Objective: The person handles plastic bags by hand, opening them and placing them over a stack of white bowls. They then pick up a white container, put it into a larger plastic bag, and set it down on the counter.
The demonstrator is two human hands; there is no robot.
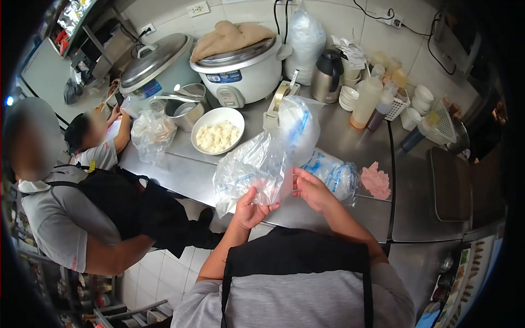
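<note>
A clear plastic bag (pixel 243 174) with faint blue print is held up over the near edge of the steel counter. My left hand (pixel 252 210) grips its lower part, thumb on top. At the bag's right side, my right hand (pixel 311 188) pinches its edge with curled fingers. Just behind stands a clear pack with blue lettering (pixel 299 123). A second blue-printed plastic pack (pixel 334 172) lies right of my right hand, next to a crumpled pink cloth (pixel 375 180). A white bowl (pixel 239 119) holding cooked rice (pixel 217 136) sits beyond the bag.
Two large rice cookers (pixel 240 76) line the wall, near a tape dispenser (pixel 280 104) and a metal jug (pixel 327 76). Sauce bottles (pixel 367 101) stand at the right. A co-worker in a black apron (pixel 123 199) stands close on my left, with another person (pixel 97 136) beyond.
</note>
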